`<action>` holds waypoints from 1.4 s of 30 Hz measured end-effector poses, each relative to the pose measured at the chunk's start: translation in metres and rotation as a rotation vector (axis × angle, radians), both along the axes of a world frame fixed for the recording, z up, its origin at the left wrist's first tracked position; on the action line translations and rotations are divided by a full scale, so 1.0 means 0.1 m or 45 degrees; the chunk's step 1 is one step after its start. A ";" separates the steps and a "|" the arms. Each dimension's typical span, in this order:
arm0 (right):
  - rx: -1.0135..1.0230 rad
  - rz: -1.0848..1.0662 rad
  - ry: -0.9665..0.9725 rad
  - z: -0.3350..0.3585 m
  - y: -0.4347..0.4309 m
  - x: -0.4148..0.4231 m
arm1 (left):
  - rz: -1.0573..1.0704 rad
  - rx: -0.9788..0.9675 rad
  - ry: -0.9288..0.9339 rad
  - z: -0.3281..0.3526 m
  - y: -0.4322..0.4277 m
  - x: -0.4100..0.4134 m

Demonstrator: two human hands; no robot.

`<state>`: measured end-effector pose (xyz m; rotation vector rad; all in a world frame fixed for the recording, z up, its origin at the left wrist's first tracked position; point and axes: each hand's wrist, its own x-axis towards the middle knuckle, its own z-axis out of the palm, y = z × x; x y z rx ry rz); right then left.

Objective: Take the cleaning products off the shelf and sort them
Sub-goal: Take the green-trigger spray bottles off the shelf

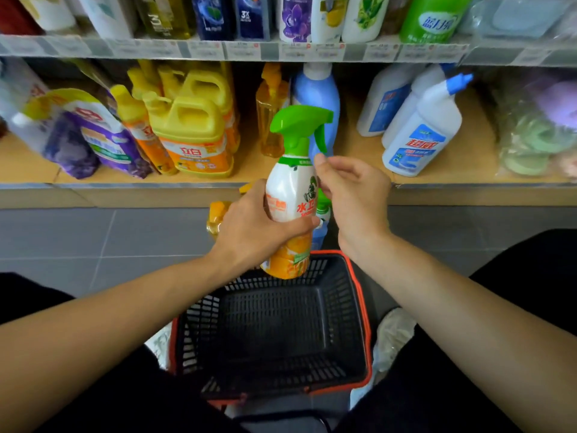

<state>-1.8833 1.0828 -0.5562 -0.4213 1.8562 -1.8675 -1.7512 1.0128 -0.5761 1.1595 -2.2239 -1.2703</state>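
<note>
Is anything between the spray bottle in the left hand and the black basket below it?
Nothing visible. The left hand grips the spray bottle just above the far rim of the basket, whose open top is unobstructed.

The left hand grips the spray bottle above the basket; the right hand perhaps touches it.

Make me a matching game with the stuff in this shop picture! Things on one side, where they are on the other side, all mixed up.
Things
1. spray bottle with the green trigger
2. black basket
3. big yellow jug
4. white bottle with the blue cap

Places
A. on the floor
B. on the shelf, right side
C. held in the left hand
D. on the shelf, left side

Pairs: 1-C, 2-A, 3-D, 4-B.
</note>
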 end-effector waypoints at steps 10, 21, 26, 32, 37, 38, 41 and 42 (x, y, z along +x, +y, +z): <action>-0.088 0.285 0.019 -0.07 -0.09 -0.07 | -0.125 -0.118 -0.124 -0.10 -0.02 -0.09; -0.170 0.589 -0.387 -0.04 -0.13 -0.19 | -0.437 0.369 0.054 -0.13 -0.19 -0.11; -0.166 0.523 -0.255 -0.04 -0.14 -0.18 | -0.440 0.373 0.080 -0.13 -0.16 -0.11; -0.129 0.360 -0.178 -0.06 -0.16 -0.20 | -0.243 0.141 0.021 -0.09 -0.03 -0.15; -0.069 0.264 0.043 -0.07 -0.18 -0.24 | -0.237 -0.273 -0.170 -0.09 -0.10 -0.20; -0.058 0.260 0.071 -0.08 -0.18 -0.25 | -0.254 -0.286 -0.185 -0.09 -0.13 -0.20; -0.057 0.324 0.072 -0.09 -0.18 -0.29 | -0.304 -0.196 -0.194 -0.08 -0.21 -0.22; -0.054 0.367 0.061 -0.08 -0.17 -0.31 | -0.313 -0.135 -0.177 -0.08 -0.24 -0.23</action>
